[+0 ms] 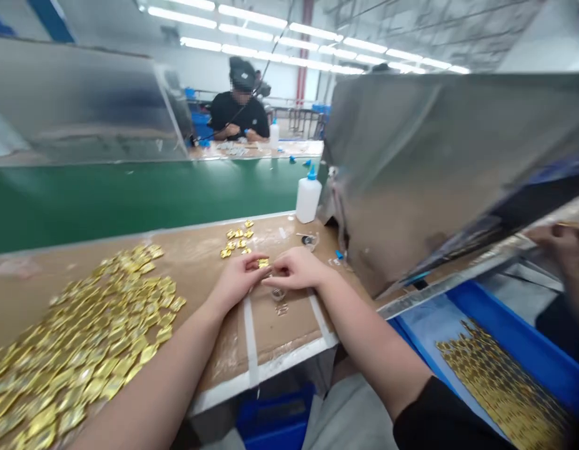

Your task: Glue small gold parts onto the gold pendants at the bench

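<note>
My left hand (240,275) is closed in a pinch on a small shiny gold piece (263,263) above the cardboard-covered bench. Close beside it, my right hand (296,269) has its fingers bent together toward the same piece; what lies between them is hidden. Just below the hands sits a small round clear container (277,294), with a few tiny clear bits (282,309) in front of it. Several gold pieces (237,239) lie loosely grouped beyond my left hand. A large spread of similar gold pieces (111,319) covers the bench on the left.
A white bottle with a blue cap (306,200) stands behind my hands, near a grey metal panel (439,169). A blue tray (504,312) of gold pieces is at lower right. Beyond the green belt (130,187), a person (240,115) sits working. Another person's hand (558,240) shows at right.
</note>
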### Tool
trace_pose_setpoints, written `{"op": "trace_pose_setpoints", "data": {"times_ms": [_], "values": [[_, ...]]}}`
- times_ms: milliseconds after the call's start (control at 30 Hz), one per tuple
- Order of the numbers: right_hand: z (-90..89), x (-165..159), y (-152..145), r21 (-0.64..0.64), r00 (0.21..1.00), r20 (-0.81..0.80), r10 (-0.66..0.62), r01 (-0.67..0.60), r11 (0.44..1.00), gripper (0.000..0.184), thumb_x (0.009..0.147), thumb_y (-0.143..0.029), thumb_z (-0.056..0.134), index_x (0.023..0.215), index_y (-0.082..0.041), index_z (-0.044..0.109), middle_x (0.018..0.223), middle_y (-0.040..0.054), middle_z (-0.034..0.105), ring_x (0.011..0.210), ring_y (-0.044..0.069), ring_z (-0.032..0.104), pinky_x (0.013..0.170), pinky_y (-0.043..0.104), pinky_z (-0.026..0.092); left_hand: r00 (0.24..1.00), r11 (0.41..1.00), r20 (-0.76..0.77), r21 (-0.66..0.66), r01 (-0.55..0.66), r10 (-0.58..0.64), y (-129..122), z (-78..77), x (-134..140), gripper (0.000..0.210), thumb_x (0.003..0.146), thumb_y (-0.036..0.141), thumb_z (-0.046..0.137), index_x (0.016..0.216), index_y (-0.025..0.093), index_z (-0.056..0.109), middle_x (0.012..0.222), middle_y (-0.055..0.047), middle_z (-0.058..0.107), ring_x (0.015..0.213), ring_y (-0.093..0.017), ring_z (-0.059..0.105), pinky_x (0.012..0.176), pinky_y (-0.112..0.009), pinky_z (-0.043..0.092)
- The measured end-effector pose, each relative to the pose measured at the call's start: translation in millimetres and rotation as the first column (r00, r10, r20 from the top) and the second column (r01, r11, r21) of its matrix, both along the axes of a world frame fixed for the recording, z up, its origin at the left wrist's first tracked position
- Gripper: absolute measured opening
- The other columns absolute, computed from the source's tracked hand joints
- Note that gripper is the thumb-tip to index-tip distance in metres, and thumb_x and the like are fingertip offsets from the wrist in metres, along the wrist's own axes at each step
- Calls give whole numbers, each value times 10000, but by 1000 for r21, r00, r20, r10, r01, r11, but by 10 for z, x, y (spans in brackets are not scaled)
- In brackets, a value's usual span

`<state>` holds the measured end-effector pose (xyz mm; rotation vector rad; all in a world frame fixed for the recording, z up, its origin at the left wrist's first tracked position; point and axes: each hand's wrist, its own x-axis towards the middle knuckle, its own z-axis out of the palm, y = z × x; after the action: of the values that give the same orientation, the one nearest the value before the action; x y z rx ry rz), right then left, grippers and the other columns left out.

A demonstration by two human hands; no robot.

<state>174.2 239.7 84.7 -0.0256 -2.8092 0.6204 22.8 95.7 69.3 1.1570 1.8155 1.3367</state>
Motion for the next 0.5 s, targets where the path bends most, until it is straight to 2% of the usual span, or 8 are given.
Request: {"op": "trace_pose_setpoints", "data": {"times_ms": [67,167,267,333,433,500], "values": [[5,10,2,-18,996,-55,-67,66,998,569,935,-640,626,607,-180,557,587,-31,556,583,103,472,606,262,271,1000,1000,28,-25,5,-5,-3,5,-5,531,737,457,825,1127,105,743,632,25,596,517,-108,437,508,-238,308],[29,12,14,-52,971,-178,-159,152,987,519,938,-642,621,677,-194,604,686,-12,652,676,130,566,644,263,331,998,999,49,-36,35,-34,0,-1,-7,635,701,512,842,1166,98,720,668,8,642,522,-115,472,516,-240,342],[56,20,-6,-134,919,-279,-277,249,959,479,973,-645,523,760,-235,649,719,-9,702,700,164,623,644,287,394,999,998,33,-47,35,-33,-4,-20,9,745,675,613,843,1206,106,710,580,54,565,459,-110,425,473,-239,302],[38,88,-55,-191,885,-326,-331,281,940,443,944,-654,509,777,-271,658,743,-16,746,699,190,675,632,304,451,999,998,27,-62,27,-25,-5,-39,17,804,649,665,848,1220,116,711,595,43,591,467,-126,476,469,-244,340],[-98,393,-192,-238,848,-411,-335,255,937,263,821,-605,616,927,-377,692,912,-42,825,783,244,773,683,345,570,998,998,47,-46,-40,42,9,-69,1,823,536,707,884,1120,143,749,674,-15,685,647,-225,680,548,-275,503],[-233,747,-310,-265,791,-518,-327,215,940,316,804,-513,633,1118,-502,661,997,-62,837,815,274,803,708,386,618,995,997,75,-54,-63,67,22,-85,-21,800,473,699,906,1061,175,769,767,-48,750,807,-285,750,628,-296,578]]}}
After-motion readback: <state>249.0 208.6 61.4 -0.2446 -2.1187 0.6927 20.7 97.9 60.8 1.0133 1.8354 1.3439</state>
